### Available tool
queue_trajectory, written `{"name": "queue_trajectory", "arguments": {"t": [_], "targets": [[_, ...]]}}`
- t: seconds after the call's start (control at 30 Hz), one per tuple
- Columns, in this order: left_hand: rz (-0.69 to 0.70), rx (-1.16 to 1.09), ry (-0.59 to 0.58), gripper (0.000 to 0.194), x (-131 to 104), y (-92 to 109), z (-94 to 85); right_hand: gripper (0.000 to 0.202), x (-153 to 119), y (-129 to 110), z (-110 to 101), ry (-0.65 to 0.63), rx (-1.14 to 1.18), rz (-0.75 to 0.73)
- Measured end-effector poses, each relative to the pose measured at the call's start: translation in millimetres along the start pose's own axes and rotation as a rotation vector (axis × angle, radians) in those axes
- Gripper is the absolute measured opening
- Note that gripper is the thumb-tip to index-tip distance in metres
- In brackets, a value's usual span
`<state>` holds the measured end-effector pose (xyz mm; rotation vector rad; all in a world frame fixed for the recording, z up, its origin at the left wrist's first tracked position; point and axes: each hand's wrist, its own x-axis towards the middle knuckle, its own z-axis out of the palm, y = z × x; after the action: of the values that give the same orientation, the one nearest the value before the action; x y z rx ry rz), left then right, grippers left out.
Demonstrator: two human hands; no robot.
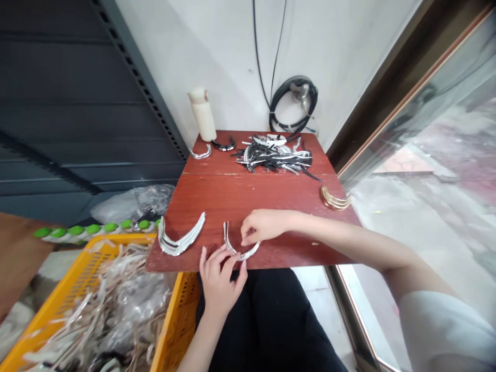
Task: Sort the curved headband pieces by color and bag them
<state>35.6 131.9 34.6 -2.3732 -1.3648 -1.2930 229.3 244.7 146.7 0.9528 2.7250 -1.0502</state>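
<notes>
A small bunch of curved silvery-white strips (250, 253) lies near the front edge of the red-brown table. My left hand (220, 274) reaches it from below, its fingers fanned, with the forefinger and thumb closed on the bottom of the curve. From the right, my right hand (263, 227) bends over the same bunch, thumb and fingertips pinched at its right arm. The left arm of the curve stands free. To the left, a larger bunch of curved silvery-white strips (180, 245) rests untouched. What exactly these strips are, I cannot tell.
The table (217, 191) also bears a pile of black and white strips (275, 155), gold curved bands (334, 199), a black curved bunch (225, 144), a silver one (201, 152) and a cream bottle (202, 116). A full yellow basket (170, 320) stands left; coiled black cable (273, 116) hangs behind.
</notes>
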Motion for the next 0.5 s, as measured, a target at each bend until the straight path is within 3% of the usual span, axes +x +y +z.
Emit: {"name": "queue_trajectory", "arguments": {"t": [0.1, 0.2, 0.23, 0.37, 0.5], "targets": [[0.02, 0.011, 0.003, 0.024, 2, -1, 0.7, 0.02, -2, 42, -35, 0.296, -0.079, 0.13], [0.048, 0.007, -0.013, 0.023, 4, 0, 0.7, 0.023, -5, 95, -82, 0.597, -0.297, 0.563], [0.057, 0.009, -0.019, 0.023, 5, 0, 0.6, 0.027, -7, 112, -97, 0.643, -0.333, 0.662], [0.067, 0.002, -0.026, 0.025, 8, 0, 0.8, 0.039, -15, 171, -139, 0.724, -0.408, 0.887], [0.074, -0.011, 0.001, 0.021, 8, -5, 1.5, 0.04, -17, 206, -156, 0.685, -0.444, 0.932]]}}
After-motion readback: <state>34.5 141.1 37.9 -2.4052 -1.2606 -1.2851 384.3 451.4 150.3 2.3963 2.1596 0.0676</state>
